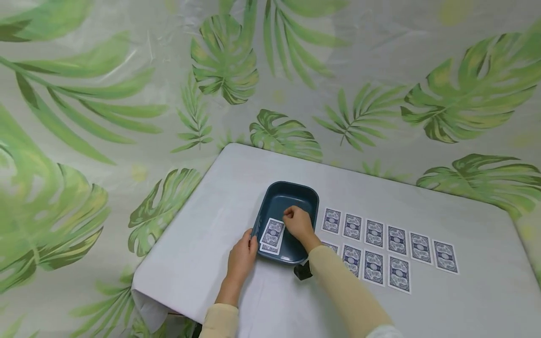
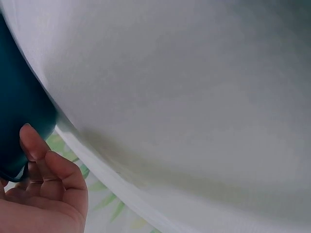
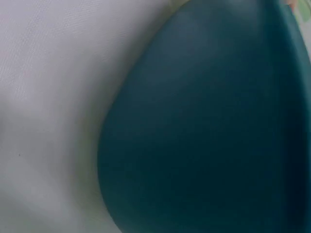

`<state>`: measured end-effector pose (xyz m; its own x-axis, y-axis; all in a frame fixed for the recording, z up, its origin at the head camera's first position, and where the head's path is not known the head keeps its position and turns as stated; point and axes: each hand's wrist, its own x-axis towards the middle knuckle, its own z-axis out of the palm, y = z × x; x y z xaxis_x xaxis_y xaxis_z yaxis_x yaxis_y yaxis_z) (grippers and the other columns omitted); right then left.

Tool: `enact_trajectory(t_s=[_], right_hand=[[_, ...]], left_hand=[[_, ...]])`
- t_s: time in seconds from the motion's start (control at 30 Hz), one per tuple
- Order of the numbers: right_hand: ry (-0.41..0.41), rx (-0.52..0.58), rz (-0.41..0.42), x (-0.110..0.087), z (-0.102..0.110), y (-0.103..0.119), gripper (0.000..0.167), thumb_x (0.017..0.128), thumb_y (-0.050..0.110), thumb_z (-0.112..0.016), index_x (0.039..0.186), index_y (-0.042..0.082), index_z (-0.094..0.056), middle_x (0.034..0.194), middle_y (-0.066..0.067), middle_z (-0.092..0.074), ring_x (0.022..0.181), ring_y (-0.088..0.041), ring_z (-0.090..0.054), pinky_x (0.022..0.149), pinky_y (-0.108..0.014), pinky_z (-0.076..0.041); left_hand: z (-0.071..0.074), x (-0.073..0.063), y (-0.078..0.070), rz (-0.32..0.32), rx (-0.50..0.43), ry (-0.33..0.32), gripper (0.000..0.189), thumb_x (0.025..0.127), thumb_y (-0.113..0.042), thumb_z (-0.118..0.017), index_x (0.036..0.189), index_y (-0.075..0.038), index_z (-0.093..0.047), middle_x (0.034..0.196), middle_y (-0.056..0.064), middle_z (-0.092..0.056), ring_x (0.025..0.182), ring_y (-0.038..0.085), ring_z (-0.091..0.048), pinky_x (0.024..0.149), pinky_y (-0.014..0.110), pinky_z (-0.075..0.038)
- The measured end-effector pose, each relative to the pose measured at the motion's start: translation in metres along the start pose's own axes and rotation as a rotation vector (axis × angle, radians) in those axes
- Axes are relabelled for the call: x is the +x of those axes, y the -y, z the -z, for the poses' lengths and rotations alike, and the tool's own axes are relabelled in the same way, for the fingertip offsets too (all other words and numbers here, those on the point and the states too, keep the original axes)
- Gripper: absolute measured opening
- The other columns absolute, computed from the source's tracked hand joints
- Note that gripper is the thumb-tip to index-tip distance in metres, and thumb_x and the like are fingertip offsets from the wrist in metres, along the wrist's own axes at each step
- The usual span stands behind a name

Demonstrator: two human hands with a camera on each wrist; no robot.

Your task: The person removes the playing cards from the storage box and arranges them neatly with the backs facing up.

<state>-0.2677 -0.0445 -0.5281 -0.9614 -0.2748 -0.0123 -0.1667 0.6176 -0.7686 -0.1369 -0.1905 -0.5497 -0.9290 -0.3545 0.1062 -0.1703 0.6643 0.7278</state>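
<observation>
A dark teal tray (image 1: 291,187) lies on the white-covered table. My left hand (image 1: 243,253) grips its left wall, and the left wrist view shows the curled fingers (image 2: 58,170) against the outside of the tray. Inside the tray, at the near left, a blue-patterned playing card (image 1: 274,232) lies face down, overlapping another card (image 1: 269,249). My right hand (image 1: 299,224) hovers over the tray with fingers bent together, the fingertips close to the upper card's top right corner. I cannot tell whether they pinch anything. The right wrist view shows the tray's teal surface (image 3: 204,126) without the hand.
Right of the tray, face-down cards lie in two rows: a back row (image 1: 374,233) and a front row (image 1: 374,266), the latter partly hidden by my right sleeve (image 1: 342,286). A small black device (image 1: 302,271) sits beside the right forearm. Leaf-patterned sheeting (image 1: 359,112) surrounds the table.
</observation>
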Motion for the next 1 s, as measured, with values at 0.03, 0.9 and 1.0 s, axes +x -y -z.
enact_trajectory(t_s=[0.03,0.9,1.0], right_hand=[[0.014,-0.010,-0.008,0.000,-0.001,-0.001,0.016,0.086,0.006,-0.060,0.099,-0.001,-0.067,0.086,-0.008,-0.063,0.079,-0.023,-0.058,0.075,-0.038,-0.049],[0.193,-0.195,-0.133,0.002,-0.012,-0.002,0.051,0.063,0.018,-0.092,0.098,0.003,-0.059,0.099,-0.012,-0.052,0.093,-0.030,-0.051,0.085,-0.043,-0.046],[0.173,-0.168,-0.124,0.002,-0.011,0.001,0.041,0.069,0.012,-0.087,0.095,0.003,-0.057,0.093,-0.012,-0.056,0.088,-0.029,-0.053,0.081,-0.043,-0.046]], left_hand=[[-0.001,0.000,0.000,-0.001,0.001,0.004,0.039,0.101,-0.020,-0.049,0.132,0.002,-0.055,0.121,0.020,-0.065,0.105,0.035,-0.064,0.085,0.050,-0.051],[0.000,-0.001,-0.002,-0.030,0.009,-0.038,0.034,0.099,-0.016,-0.050,0.128,0.000,-0.059,0.112,0.019,-0.068,0.097,0.036,-0.066,0.080,0.051,-0.051],[0.000,-0.002,-0.002,-0.033,0.014,-0.043,0.034,0.099,-0.015,-0.051,0.127,0.000,-0.059,0.111,0.019,-0.068,0.096,0.037,-0.066,0.079,0.052,-0.051]])
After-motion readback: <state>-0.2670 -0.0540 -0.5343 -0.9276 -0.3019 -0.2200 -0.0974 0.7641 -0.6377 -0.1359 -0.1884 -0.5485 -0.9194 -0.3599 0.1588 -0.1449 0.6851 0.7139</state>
